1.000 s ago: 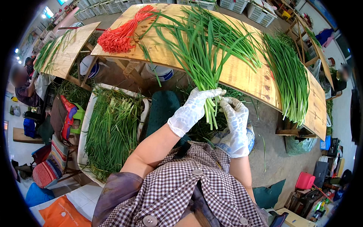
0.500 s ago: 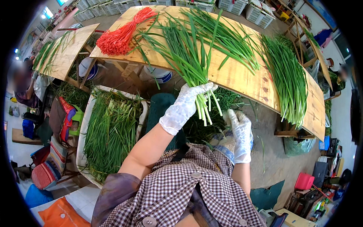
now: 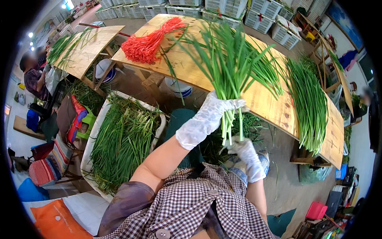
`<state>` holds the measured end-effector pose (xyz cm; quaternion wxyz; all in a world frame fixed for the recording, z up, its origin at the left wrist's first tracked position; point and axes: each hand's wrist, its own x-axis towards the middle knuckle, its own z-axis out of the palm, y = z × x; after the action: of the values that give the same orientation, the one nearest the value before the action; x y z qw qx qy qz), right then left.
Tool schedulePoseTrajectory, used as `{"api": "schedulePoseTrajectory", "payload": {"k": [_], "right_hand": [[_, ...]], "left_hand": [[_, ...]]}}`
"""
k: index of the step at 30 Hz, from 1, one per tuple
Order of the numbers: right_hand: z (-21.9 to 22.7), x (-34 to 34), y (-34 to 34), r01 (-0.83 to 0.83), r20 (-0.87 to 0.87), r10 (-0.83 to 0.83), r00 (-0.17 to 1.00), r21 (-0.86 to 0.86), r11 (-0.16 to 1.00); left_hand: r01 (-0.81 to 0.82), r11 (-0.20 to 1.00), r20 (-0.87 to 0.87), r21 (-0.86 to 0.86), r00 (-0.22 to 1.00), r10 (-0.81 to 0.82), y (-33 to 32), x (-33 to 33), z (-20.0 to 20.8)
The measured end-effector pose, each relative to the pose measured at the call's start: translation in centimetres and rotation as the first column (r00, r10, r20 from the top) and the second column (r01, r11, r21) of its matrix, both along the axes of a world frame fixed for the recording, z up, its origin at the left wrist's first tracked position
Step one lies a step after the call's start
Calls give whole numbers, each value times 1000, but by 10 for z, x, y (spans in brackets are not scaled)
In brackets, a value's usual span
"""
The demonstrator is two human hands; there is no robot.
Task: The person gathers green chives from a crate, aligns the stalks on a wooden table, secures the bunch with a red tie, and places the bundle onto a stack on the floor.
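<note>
The bunch of garlic chives is held before the table's near edge, pale stems down, the left hand's gloved fingers clasped around them. The right hand, near the stem ends, is too blurred to tell whether its fingers grip anything. A slackened left grip could let stems slide to the floor; leaves could snag the loose chives on the wooden table. Red strips lie at its left; white plastic crates stand beyond.

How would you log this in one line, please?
left hand: holds green stalks; right hand: near their lower ends; table: red strands, more stalks
</note>
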<state>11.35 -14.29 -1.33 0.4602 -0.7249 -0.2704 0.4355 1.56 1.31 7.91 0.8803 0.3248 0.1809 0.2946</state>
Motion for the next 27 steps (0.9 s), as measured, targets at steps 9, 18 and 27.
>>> {"api": "schedulePoseTrajectory", "payload": {"k": [9,18,27], "right_hand": [[61,-38,239,-394,991,39,129,15,919],[-4,-40,172,-626,966,252,57,-162,763],[54,138,64,327,976,68,-205,3,945]], "left_hand": [[-55,909,93,413,996,18,45,-57,120],[-64,915,168,399,986,-4,93,-59,111],[179,953,76,-246,983,-165,38,26,-31]]}}
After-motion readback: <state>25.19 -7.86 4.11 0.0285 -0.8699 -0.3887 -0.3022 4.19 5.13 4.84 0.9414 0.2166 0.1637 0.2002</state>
